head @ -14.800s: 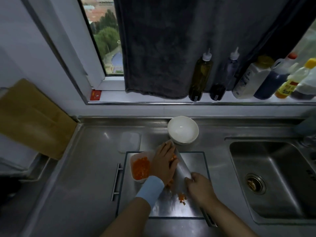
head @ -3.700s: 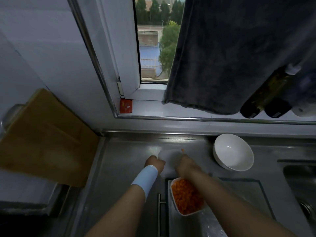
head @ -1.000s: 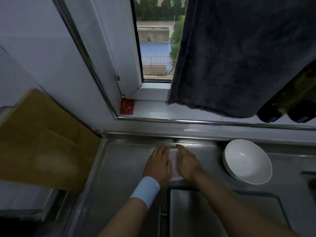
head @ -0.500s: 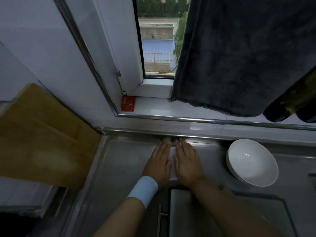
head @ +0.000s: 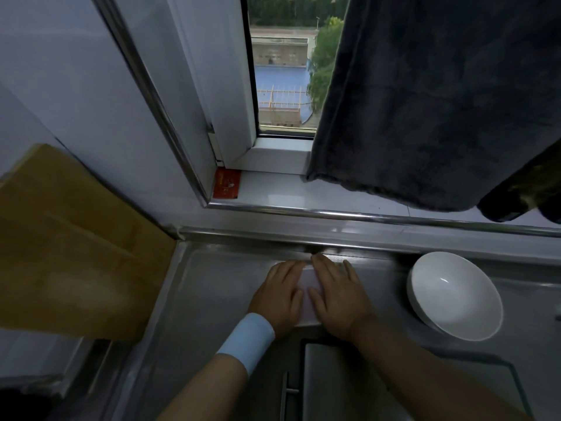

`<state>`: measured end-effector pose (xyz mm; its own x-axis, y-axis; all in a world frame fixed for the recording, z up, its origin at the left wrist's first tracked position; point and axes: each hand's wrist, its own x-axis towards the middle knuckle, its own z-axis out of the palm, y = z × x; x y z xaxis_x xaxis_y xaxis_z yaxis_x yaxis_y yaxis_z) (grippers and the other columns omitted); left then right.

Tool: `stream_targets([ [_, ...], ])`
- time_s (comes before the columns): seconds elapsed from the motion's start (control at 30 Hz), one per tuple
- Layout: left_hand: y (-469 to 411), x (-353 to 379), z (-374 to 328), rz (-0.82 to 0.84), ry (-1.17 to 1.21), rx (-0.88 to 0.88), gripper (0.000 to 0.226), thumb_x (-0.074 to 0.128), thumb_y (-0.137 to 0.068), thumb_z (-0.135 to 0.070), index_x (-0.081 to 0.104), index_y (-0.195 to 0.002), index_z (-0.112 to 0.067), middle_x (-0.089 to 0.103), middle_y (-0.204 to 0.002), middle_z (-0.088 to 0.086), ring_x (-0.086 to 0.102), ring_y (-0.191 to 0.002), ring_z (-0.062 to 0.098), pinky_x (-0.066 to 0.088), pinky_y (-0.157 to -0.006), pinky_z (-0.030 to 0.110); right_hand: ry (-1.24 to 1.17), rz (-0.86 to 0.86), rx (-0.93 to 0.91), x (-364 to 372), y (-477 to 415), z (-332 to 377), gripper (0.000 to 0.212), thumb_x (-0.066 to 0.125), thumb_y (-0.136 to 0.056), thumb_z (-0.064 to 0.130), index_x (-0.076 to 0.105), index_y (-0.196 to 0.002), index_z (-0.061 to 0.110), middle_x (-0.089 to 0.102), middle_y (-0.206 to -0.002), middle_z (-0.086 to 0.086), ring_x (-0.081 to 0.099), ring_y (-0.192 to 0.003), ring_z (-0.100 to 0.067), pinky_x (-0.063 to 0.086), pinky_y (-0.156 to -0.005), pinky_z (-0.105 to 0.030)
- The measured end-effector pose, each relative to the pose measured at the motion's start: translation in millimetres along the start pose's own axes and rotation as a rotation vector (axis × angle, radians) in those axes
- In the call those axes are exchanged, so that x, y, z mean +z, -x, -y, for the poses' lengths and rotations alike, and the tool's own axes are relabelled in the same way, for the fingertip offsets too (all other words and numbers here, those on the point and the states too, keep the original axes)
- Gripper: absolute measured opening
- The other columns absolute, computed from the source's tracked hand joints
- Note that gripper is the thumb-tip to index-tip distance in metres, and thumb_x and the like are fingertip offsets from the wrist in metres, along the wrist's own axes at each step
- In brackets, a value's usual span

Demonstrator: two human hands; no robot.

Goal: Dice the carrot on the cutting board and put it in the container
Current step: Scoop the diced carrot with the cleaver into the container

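Note:
A pale lid of the container (head: pixel 308 288) shows as a narrow strip between my hands, on the steel counter just behind the cutting board (head: pixel 334 387). My left hand (head: pixel 279 299), with a light blue wristband, lies flat on the lid's left side. My right hand (head: pixel 337 299) lies flat on its right side, fingers stretched toward the back wall. Both palms press down; neither grips anything. The container body and the diced carrot are hidden under the lid and hands. Only the steel board's near-left part and its handle (head: pixel 285 390) show.
An empty white bowl (head: pixel 455 296) sits on the counter right of my hands. A wooden board (head: pixel 69 253) leans at the left. A dark towel (head: pixel 425 101) hangs over the window sill, with a dark bottle (head: pixel 531 189) and a red card (head: pixel 227 183) on it.
Seconds ago the open container of carrot dice stood on the board. Now it sits lidded behind the board, and over the last second both hands flattened and slid forward on the lid.

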<state>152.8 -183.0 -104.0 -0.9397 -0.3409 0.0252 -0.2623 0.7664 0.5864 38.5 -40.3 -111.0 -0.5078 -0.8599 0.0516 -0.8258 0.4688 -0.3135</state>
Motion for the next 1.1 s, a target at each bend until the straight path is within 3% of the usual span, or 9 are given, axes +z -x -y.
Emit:
stream_targets([
  [0.13,-2.3,-4.3,6.6,0.028,0.049,0.012,0.056,0.039,-0.091,-0.033,0.033,-0.145,-0.021,0.036,-0.147,0.002,0.031,-0.134,0.016,0.023,-0.111,0.026,-0.105,-0.021,-0.043,0.5,2.6,-3.4,0.068,0.041,-0.094,0.047,0.038,-0.149,0.008,0.041,-0.152,-0.007,0.034,-0.142,-0.020,0.028,-0.113,-0.046],
  [0.23,4.4,0.9,7.8,-0.072,-0.002,0.034,0.059,0.035,-0.090,-0.036,0.031,-0.146,-0.017,0.030,-0.151,0.004,0.027,-0.135,0.017,0.023,-0.113,0.032,-0.076,-0.065,-0.028,3.2,4.7,-1.5,0.067,0.041,-0.094,0.044,0.035,-0.150,0.010,0.037,-0.155,-0.007,0.031,-0.144,-0.019,0.028,-0.114,-0.046],
  [0.4,16.2,2.5,-5.6,-0.179,-0.015,-0.047,0.047,0.038,-0.090,-0.030,0.054,-0.129,-0.009,0.050,-0.134,0.010,0.041,-0.125,0.021,0.038,-0.107,0.042,0.009,-0.041,0.057,0.1,7.2,9.6,0.066,0.031,-0.096,0.044,0.029,-0.153,0.012,0.024,-0.160,-0.009,0.028,-0.146,-0.024,0.023,-0.118,-0.046],
  [0.47,23.2,6.2,-13.1,-0.167,-0.035,-0.058,0.050,0.037,-0.090,-0.025,0.051,-0.133,-0.006,0.046,-0.141,0.011,0.036,-0.134,0.022,0.027,-0.114,0.035,0.023,-0.041,0.094,-0.9,9.7,17.2,0.065,0.027,-0.097,0.041,0.028,-0.153,0.008,0.019,-0.161,-0.010,0.024,-0.147,-0.027,0.020,-0.119,-0.045],
  [0.6,36.1,12.1,-21.4,-0.127,-0.028,-0.064,0.058,0.029,-0.091,-0.023,0.029,-0.146,-0.005,0.015,-0.155,0.003,0.004,-0.145,0.014,0.001,-0.117,0.020,-0.147,-0.018,0.146,5.0,28.0,21.4,0.069,0.024,-0.096,0.045,0.014,-0.156,0.010,0.003,-0.163,-0.005,0.003,-0.151,-0.014,0.006,-0.123,-0.033],
  [0.8,33.2,11.0,-16.7,-0.059,-0.082,-0.030,0.060,0.025,-0.091,-0.028,0.027,-0.148,-0.008,0.013,-0.156,0.003,-0.001,-0.144,0.010,0.000,-0.117,0.022,-0.091,0.009,0.123,5.4,33.2,16.3,0.072,0.022,-0.095,0.049,0.016,-0.155,0.010,0.013,-0.163,-0.006,0.007,-0.149,-0.013,-0.007,-0.120,-0.028],
  [0.93,32.8,4.0,-18.2,0.012,-0.161,-0.040,0.060,0.036,-0.095,-0.028,0.017,-0.151,-0.013,0.005,-0.158,0.001,-0.008,-0.142,0.008,-0.004,-0.117,0.024,-0.042,0.059,0.142,-1.1,30.8,19.0,0.075,0.014,-0.093,0.052,0.012,-0.156,0.012,0.006,-0.164,-0.004,0.005,-0.150,-0.015,-0.006,-0.121,-0.037],
  [1.03,34.2,-2.4,-23.4,0.051,-0.309,-0.038,0.064,0.029,-0.094,-0.040,0.014,-0.151,-0.015,0.004,-0.158,0.004,-0.003,-0.145,0.018,-0.008,-0.116,0.031,-0.080,0.114,0.118,-7.8,31.1,16.8,0.078,0.009,-0.091,0.057,0.004,-0.156,0.016,-0.007,-0.161,0.004,-0.005,-0.147,-0.007,-0.002,-0.119,-0.038],
  [1.1,32.0,-6.2,-30.2,0.068,-0.379,-0.031,0.072,0.021,-0.087,-0.049,0.014,-0.151,-0.016,0.008,-0.158,0.008,-0.001,-0.145,0.023,-0.010,-0.116,0.035,-0.171,0.065,0.111,-16.8,30.5,11.1,0.073,0.021,-0.095,0.054,0.019,-0.155,0.014,0.011,-0.162,0.000,0.013,-0.148,-0.010,0.014,-0.119,-0.039],
])
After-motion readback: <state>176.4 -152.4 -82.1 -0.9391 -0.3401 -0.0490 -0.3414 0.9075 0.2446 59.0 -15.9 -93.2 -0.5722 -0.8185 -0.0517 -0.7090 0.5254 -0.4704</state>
